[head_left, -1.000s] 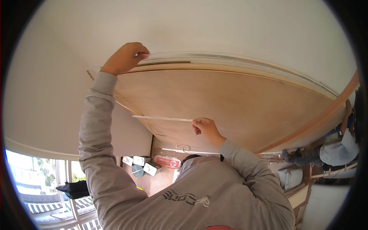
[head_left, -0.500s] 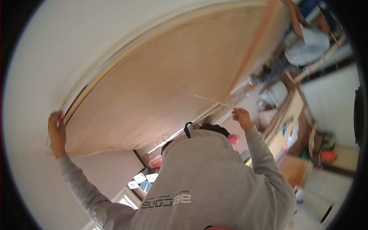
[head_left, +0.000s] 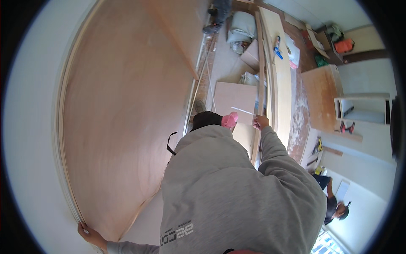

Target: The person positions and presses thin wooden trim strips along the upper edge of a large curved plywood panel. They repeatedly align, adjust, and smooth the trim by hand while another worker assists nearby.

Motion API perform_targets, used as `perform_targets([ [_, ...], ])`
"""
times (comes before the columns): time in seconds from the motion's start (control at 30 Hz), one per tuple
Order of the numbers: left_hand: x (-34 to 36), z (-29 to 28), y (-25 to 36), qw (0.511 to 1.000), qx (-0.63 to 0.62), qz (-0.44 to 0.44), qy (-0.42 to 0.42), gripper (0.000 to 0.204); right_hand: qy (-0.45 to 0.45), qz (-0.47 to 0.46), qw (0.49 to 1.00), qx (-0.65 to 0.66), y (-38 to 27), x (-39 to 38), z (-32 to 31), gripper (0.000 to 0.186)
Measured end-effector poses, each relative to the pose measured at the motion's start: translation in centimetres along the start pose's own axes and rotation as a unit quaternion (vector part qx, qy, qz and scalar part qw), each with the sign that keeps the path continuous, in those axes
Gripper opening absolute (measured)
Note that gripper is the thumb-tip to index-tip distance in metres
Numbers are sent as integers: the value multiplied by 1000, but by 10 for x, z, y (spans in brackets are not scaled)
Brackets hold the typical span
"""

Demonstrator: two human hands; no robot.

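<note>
Fingers of the right hand [head_left: 261, 122] were closed on one end of a thin white strip [head_left: 243, 111], which pointed toward the large plywood panel [head_left: 122, 106] but lay well apart from it. At the panel's lower left corner, the left hand [head_left: 92, 237] had its fingers against the pale edge trim [head_left: 60, 127]; whether they gripped it could not be told. Right of the panel, beyond the strip, a long pale board [head_left: 280, 89] bore a blue tool [head_left: 277, 48].

Pale plank [head_left: 282, 95] (long), blue tool [head_left: 277, 51] atop
</note>
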State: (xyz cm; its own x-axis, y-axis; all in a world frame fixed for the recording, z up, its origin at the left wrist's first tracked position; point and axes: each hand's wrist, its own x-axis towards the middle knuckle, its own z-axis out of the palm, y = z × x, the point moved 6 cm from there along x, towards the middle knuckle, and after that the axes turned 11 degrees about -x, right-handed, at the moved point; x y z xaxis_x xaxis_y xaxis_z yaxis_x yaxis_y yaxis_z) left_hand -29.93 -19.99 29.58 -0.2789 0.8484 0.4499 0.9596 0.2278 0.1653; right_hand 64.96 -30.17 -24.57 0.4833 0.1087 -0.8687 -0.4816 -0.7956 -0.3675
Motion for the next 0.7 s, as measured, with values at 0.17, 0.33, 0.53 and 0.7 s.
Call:
perform_targets([
  [0.17, 0, 10, -14, 1000, 16, -17, -11, 32, 33, 53, 994, 89, 70, 9, -20, 15],
  [0.33, -3, 5, -19, 999, 27, -36, 5, 34, 82, 77, 979, 173, 97, 14, -31, 16],
  [0.53, -4, 7, 10, 998, -1, -68, 9, 35, 83, 80, 973, 198, 102, 19, -39, 11],
  [0.7, -6, 13, 0, 998, -6, -57, 23, 35, 48, 62, 979, 188, 98, 23, -13, 9],
])
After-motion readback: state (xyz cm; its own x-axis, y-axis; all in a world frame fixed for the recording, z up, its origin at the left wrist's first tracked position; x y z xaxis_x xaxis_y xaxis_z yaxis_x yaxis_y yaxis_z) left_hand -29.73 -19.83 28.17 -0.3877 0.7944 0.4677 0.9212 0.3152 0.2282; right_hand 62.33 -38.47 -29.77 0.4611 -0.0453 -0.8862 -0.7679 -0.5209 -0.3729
